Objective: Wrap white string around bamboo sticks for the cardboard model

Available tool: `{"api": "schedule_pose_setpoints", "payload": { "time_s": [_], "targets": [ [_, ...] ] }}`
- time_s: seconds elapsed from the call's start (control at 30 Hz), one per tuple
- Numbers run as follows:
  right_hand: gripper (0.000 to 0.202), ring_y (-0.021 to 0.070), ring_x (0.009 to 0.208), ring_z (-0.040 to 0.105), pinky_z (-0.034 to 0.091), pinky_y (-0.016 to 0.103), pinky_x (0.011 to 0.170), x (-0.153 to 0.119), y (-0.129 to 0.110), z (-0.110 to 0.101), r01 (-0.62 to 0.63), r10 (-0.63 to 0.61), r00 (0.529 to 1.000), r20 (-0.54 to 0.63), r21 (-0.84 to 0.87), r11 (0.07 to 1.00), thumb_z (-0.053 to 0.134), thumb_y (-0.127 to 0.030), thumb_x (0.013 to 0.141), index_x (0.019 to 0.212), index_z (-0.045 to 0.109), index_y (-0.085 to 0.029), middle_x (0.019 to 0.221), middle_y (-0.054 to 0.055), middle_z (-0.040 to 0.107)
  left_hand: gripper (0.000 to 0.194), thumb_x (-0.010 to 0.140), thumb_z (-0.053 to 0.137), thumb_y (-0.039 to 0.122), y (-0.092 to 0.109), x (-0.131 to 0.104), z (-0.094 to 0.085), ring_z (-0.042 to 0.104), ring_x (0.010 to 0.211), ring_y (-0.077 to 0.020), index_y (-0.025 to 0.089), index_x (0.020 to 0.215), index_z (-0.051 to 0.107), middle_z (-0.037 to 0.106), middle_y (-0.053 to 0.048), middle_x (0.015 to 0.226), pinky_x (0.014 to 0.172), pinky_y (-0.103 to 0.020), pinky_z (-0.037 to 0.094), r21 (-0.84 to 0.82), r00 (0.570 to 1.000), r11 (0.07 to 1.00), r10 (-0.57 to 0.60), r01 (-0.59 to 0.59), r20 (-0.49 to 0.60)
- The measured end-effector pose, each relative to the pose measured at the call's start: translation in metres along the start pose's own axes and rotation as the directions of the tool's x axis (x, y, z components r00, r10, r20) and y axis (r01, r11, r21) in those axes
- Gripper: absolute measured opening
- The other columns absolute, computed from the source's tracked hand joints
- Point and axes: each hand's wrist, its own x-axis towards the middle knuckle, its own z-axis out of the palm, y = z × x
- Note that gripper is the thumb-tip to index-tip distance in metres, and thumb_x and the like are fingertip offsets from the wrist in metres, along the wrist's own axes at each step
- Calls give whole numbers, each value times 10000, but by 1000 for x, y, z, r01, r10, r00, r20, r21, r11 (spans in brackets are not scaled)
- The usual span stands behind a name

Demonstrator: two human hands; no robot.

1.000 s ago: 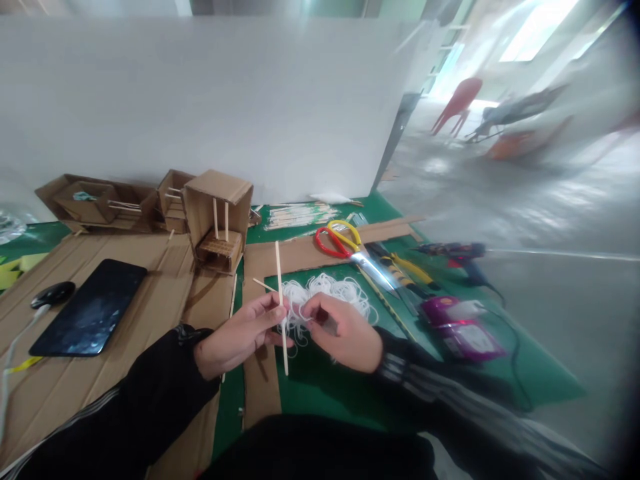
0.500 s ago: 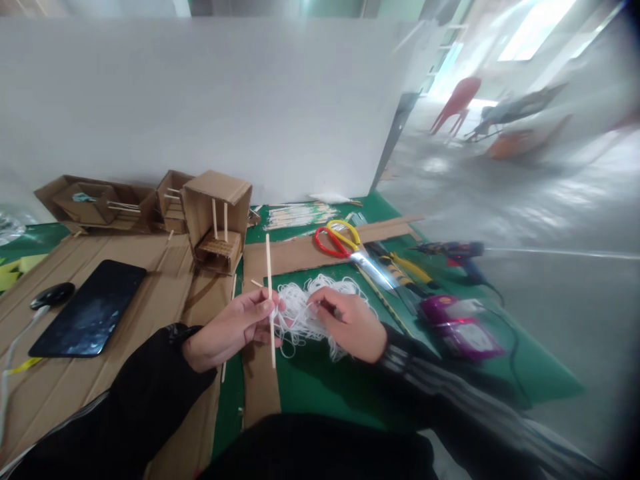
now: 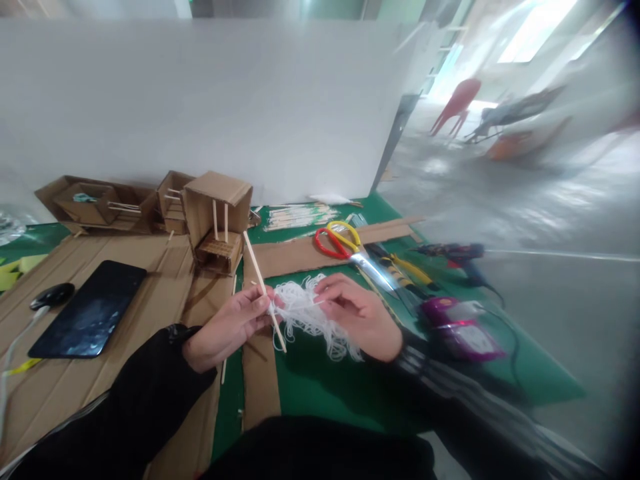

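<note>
Between the thumb and fingers of my left hand is a thin wooden stick, tilted with its top to the left. White string crosses the stick at my left fingertips. My right hand pinches a strand of that string a little way to the right, and the strand runs between the two hands. Below and behind them a loose heap of white string lies on the green tabletop. My right hand partly covers the heap.
Scissors with red and yellow handles lie beyond my right hand, near pliers, a glue gun and a purple device. Cardboard boxes with sticks stand at the back left. A dark tablet lies on cardboard at the left.
The stick has turned from nearly upright to tilted, its top moving left and its lower end right. My right hand has shifted slightly right with the strand.
</note>
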Motion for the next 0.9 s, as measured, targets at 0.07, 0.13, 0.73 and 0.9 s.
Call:
{"api": "schedule_pose_setpoints", "payload": {
  "time_s": [0.07, 0.13, 0.73, 0.9],
  "targets": [
    [118, 69, 516, 558, 437, 223, 434, -2, -3, -1, -85, 52, 990, 133, 256, 963, 574, -287, 872, 861, 638, -188, 1002, 63, 604, 84, 880, 589, 214, -2, 1, -1, 600, 890, -136, 152, 929, 617, 606, -36, 945, 855, -265, 485, 13, 1000, 1000, 2, -2, 2],
    [142, 39, 411, 523, 364, 188, 341, -3, -5, -1, -195, 95, 961, 259, 394, 898, 559, -312, 884, 870, 603, -178, 996, 67, 630, 96, 883, 587, 223, -3, 1, -1, 599, 879, -128, 155, 941, 621, 610, -34, 940, 841, -249, 485, 33, 1000, 999, -3, 2, 11],
    [248, 144, 711, 640, 466, 249, 681, -5, 10, 19, -120, 187, 962, 197, -308, 944, 484, -210, 882, 985, 709, -223, 857, 16, 727, 179, 925, 487, 339, 6, -5, 4, 613, 966, -207, 193, 1004, 556, 554, -84, 1168, 735, -340, 568, 390, 990, 921, -50, -5, 130],
    [285, 127, 680, 614, 449, 227, 670, -4, 11, 21, -97, 174, 948, 266, -278, 956, 446, -135, 863, 920, 716, -207, 803, -5, 710, 181, 925, 484, 344, 5, -7, 9, 610, 975, -210, 195, 999, 556, 545, -92, 1193, 751, -360, 572, 385, 980, 923, -81, 4, 184]
  ]
}}
